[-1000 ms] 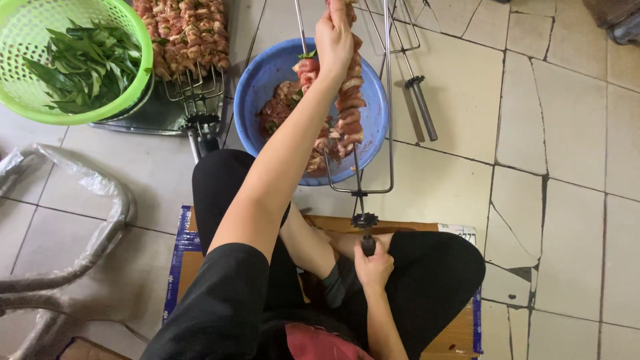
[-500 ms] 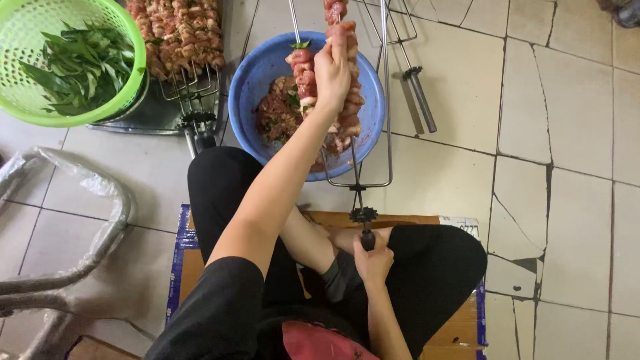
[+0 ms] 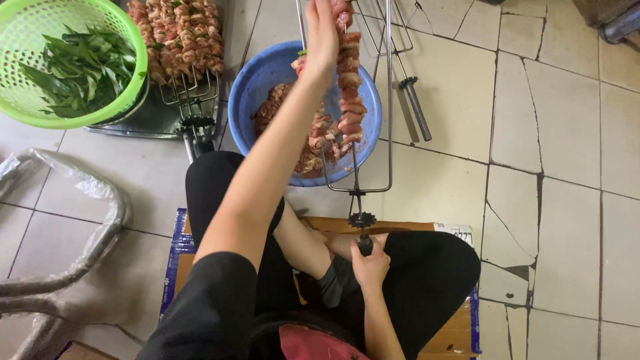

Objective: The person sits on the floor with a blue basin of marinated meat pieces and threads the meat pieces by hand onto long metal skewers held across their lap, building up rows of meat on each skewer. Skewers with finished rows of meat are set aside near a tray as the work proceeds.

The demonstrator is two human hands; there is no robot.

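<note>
You are holding a metal skewer rack [image 3: 363,153] upright over a blue bowl [image 3: 267,80] on the tiled floor, its dark handle [image 3: 365,243] pointing toward you. Pink meat chunks [image 3: 349,93] are sitting stacked along one prong, while the other prongs are standing bare. More raw meat [image 3: 313,143] is lying in the bowl.

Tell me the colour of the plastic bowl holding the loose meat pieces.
Blue; the round plastic bowl shows best in the head view.

The right hand [image 3: 369,265] is gripping the skewer fork's handle [image 3: 365,243]; the left hand [image 3: 323,37] is apparently pinching meat [image 3: 349,100] above the far blue bowl [image 3: 267,80].
</note>
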